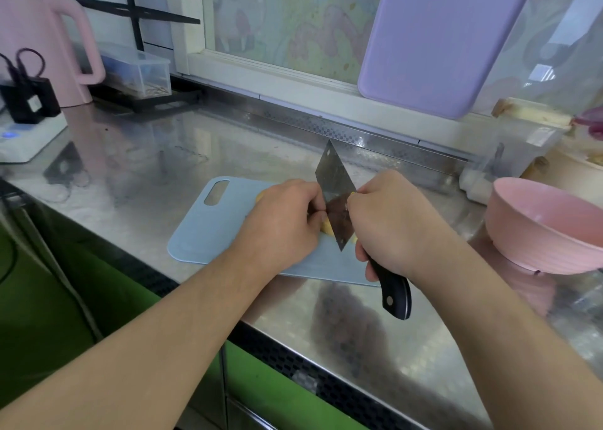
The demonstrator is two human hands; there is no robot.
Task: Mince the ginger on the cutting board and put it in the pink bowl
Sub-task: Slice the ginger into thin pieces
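Stainless steel countertop (pixel 137 155), light blue cutting board (pixel 208 234) lying near its front edge, handle slot toward the far left corner of the board

Right hand (pixel 388 224) wrapped around the black handle of a cleaver (pixel 336 198); blade stands edge-down on the board, tip pointing away toward the window, handle end sticking out past the board's near edge

Left hand (pixel 280 224) curled, fingertips pressed against the left face of the blade, holding down the ginger (pixel 327 228); only small pale-yellow bits of it show, one under the blade by the fingertips, another peeking out behind the knuckles. How finely it is cut cannot be told, the hands cover most of it

Hands close together, blade between them

Pink bowl (pixel 548 230) on the countertop to the right of the board, near the right edge, well apart from the ginger; its inside looks bare

Back left corner: pink kettle (pixel 42 44), black scissors (pixel 26 64) in a black holder, a clear plastic box (pixel 140 71). A lilac cutting board (pixel 437 41) leans against the window behind
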